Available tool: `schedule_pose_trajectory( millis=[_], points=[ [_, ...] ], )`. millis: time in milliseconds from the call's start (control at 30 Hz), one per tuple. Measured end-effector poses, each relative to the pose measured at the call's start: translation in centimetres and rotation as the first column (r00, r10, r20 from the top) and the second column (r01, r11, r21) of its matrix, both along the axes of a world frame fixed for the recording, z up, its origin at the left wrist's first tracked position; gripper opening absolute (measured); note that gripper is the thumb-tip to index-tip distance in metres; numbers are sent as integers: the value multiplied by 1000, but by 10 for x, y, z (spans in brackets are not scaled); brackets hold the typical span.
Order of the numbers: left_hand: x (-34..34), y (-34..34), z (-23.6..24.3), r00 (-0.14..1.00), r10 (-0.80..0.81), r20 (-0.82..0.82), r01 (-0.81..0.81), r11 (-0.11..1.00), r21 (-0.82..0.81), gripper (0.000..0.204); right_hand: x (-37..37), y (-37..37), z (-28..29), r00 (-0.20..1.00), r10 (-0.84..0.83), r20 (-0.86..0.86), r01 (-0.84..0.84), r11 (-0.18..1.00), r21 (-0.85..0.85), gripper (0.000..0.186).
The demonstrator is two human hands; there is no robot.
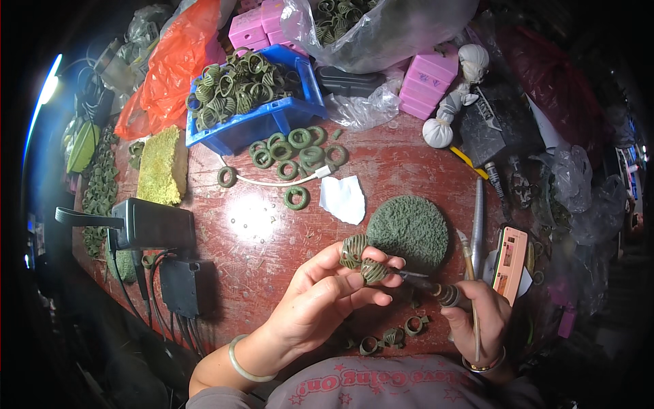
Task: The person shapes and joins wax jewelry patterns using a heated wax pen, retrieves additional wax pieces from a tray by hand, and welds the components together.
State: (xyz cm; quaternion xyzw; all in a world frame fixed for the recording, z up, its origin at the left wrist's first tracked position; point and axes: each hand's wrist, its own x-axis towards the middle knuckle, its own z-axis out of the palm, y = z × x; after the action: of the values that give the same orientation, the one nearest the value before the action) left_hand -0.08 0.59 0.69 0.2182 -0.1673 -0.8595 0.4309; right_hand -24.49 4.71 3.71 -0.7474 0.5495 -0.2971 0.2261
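A tool [447, 295] gripped in the right hand [482, 319] is aimed frame-left, seemingly touching green rings [374, 271] pinched in the left hand [319, 300].

In the lower middle of the frame, the fingers of your left hand [320, 293] cover part of the two green carved pieces [374, 271]. Your right hand [480, 317] hides the back of the dark-handled tool [447, 294], and you can't tell whether its thin tip touches them. Below, beside the small rings [393, 337], some shapes sink into shadow. The bottom edge cuts off your shirt [381, 388]; the top edge crops the clear bag [402, 37]. At upper left, piled rings [238, 82] hide the floor of the blue bin [262, 124]. Specks [234, 220] on the desk [238, 273], left of centre, are too tiny to identify.
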Motion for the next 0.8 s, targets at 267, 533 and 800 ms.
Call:
schedule_pose_trajectory(
  millis=[267,533,800],
  points=[
    [0,1,-2,1000,5,-2,-5,1000,8,35,1,-1,-2,1000,16,-12,-16,1000,3,31],
    [0,1,-1,1000,12,13,-12,1000,29,36,0,0,-1,999,33,-19,-33,999,6,32],
    [0,-1,-1,1000,2,-2,-2,1000,0,35,-2,1,3,1000,-13,-10,13,1000,0,32]
  ],
)
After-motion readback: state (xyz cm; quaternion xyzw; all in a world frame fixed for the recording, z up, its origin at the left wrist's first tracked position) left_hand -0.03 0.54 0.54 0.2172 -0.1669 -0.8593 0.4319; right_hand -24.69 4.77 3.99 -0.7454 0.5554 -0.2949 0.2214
